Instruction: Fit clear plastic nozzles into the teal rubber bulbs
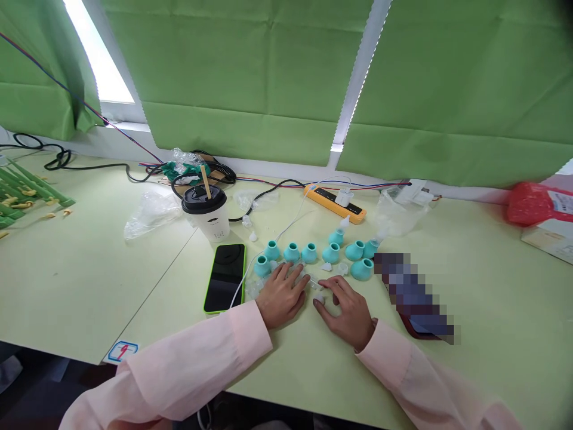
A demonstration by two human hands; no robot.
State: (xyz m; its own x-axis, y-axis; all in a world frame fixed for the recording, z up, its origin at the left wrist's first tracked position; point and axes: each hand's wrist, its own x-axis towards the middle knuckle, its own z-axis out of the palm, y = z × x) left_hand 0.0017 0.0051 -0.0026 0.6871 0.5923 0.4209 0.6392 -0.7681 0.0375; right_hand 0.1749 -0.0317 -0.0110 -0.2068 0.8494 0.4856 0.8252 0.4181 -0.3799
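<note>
My left hand (283,295) lies palm down with its fingers spread over a loose pile of small clear plastic pieces (255,288). My right hand (349,310) is curved on the table, thumb and index finger apart. Between those fingertips sits a small whitish translucent piece (319,297); whether they touch it I cannot tell. Just beyond both hands stand several turquoise rubber bulbs (308,253) with open necks. Two at the back right carry clear tips, one of them a pointed whitish nozzle (344,222). Other clear pieces (342,269) lie among the bulbs.
A green-edged phone (224,279) and a lidded paper cup (206,218) with a straw stand left. A pixelated phone-like object (416,298) lies right. Behind are a yellow power strip (335,204), cables and plastic bags (396,209). A thin white cable crosses beside the left hand.
</note>
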